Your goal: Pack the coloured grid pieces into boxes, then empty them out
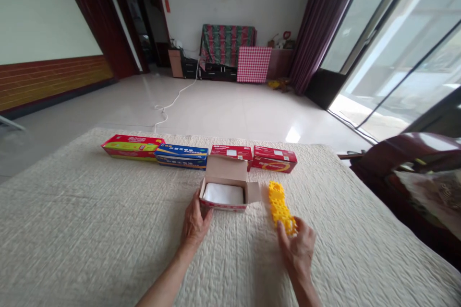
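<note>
Well, carton (225, 184) near bedspread edge (173, 137); left grip (195, 223) loose on it; right grip (297, 249) loose on yellow strip (279, 208)

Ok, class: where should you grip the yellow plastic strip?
Grip the yellow plastic strip at its narrow near end, coming from the near side by the right hand: it lies long and flat on the quilted bedspread, so a pinch spans both edges.

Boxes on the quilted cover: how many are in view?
5. Four closed boxes in a row along the far side: red-and-yellow, blue, two red; one open box in front.
</note>
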The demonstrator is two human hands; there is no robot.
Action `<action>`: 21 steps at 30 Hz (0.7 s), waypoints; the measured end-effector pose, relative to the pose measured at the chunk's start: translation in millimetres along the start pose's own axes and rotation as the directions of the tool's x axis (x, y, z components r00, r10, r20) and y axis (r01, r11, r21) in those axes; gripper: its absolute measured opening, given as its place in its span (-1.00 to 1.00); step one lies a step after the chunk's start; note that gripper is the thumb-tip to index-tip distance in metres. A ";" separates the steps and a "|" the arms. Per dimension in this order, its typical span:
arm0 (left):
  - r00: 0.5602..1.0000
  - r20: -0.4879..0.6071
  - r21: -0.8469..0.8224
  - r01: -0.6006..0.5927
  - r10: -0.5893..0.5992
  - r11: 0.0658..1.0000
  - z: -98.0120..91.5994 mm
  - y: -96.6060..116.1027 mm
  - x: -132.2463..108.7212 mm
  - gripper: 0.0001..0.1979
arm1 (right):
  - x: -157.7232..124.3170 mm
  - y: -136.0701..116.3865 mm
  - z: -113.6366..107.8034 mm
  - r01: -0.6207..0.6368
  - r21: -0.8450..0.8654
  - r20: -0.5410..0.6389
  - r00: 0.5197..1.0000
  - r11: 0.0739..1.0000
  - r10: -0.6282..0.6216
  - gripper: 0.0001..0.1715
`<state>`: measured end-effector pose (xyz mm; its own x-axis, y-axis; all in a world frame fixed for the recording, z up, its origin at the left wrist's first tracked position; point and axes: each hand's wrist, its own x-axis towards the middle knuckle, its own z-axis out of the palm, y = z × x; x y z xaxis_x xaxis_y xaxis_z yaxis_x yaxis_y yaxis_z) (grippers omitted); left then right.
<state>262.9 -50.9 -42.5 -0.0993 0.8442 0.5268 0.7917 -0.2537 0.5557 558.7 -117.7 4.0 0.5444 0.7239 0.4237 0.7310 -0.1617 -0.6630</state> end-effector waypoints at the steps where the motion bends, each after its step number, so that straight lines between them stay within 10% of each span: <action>1: 1.000 -0.002 -0.002 -0.001 0.001 1.000 0.3 -0.1 -0.3 -0.27 | 3.3 -5.8 -3.8 -0.021 0.013 -0.021 1.000 1.000 0.022 -0.30; 8: 1.000 -0.007 -0.014 0.011 -0.011 1.000 0.9 -0.3 -2.1 -0.25 | 38.3 -95.7 -2.1 -0.005 0.338 0.142 0.989 0.941 -0.046 -0.31; 21: 0.995 -0.097 -0.068 0.016 -0.022 0.998 6.0 2.9 -5.5 -0.25 | 30.6 -178.8 74.6 0.201 0.139 0.388 0.890 0.970 -0.240 -0.54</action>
<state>269.3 -53.4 -47.6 -0.1749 0.8000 0.5740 0.7475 -0.2715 0.6062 414.0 -16.6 89.5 0.1492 0.9433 0.2966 0.7608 0.0821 -0.6438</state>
